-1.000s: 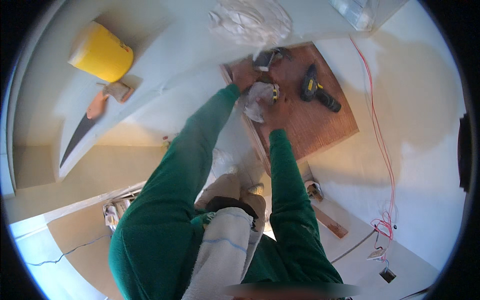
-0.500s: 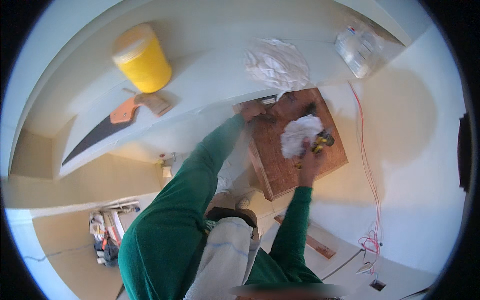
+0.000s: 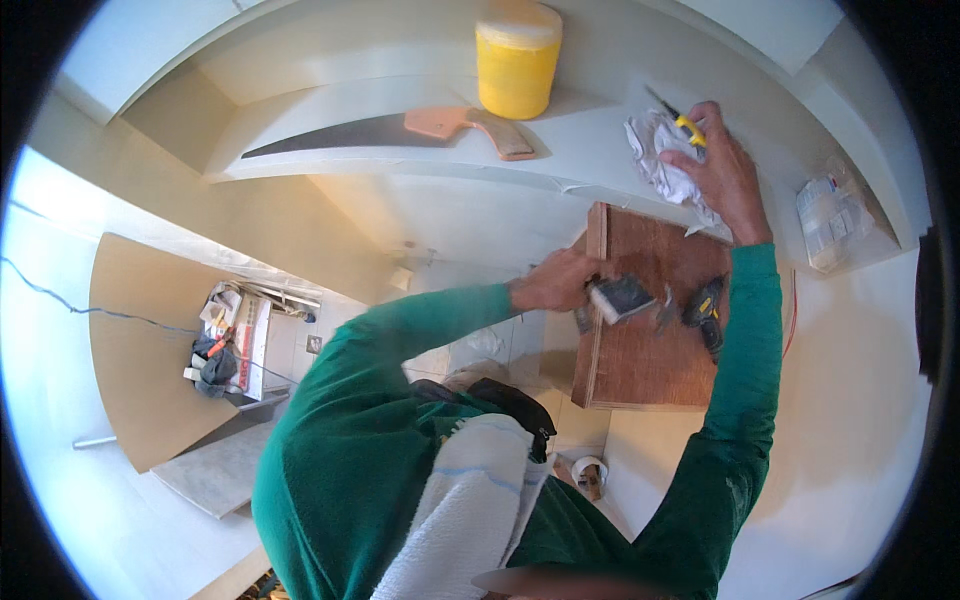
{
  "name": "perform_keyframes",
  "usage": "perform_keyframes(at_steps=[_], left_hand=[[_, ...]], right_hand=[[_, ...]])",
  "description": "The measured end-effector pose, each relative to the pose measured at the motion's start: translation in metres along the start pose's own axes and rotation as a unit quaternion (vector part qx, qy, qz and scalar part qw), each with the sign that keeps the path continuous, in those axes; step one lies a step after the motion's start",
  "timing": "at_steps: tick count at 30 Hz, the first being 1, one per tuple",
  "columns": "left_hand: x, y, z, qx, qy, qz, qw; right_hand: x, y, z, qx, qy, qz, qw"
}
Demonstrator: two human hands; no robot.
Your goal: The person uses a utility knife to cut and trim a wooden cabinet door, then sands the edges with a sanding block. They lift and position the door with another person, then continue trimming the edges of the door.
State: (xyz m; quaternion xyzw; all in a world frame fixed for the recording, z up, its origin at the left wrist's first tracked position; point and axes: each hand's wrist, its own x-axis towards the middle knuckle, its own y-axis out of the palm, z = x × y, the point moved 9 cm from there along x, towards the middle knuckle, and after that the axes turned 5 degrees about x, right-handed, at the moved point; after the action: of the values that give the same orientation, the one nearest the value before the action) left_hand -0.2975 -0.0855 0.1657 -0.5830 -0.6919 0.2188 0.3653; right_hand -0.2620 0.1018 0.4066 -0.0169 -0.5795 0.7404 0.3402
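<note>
Two hands working at a reddish-brown plywood board (image 3: 650, 345) below a curved white shelf (image 3: 400, 150) in a pale, unfinished room.

The left hand (image 3: 555, 283) is curling its fingers around a flat grey block (image 3: 622, 297) at the board's left edge, its long axis pointing right and slightly upward. The right hand (image 3: 722, 175) is resting, fingers loosely closed, on a crumpled white rag (image 3: 655, 160) beside yellow-handled pliers (image 3: 678, 115), which are lying diagonally. A yellow plastic tub (image 3: 518, 58) and a handsaw (image 3: 400, 133) are sitting on the shelf.

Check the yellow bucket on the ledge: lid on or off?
On. The yellow bucket stands upright with a pale lid covering its top; no contents show.
</note>
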Motion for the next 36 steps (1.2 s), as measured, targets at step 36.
perform_keyframes(at_steps=[36], left_hand=[[-0.144,-0.520,0.245,-0.003,-0.239,-0.029,0.971]], right_hand=[[-0.344,0.147,-0.122,0.272,0.296,-0.218,0.889]])
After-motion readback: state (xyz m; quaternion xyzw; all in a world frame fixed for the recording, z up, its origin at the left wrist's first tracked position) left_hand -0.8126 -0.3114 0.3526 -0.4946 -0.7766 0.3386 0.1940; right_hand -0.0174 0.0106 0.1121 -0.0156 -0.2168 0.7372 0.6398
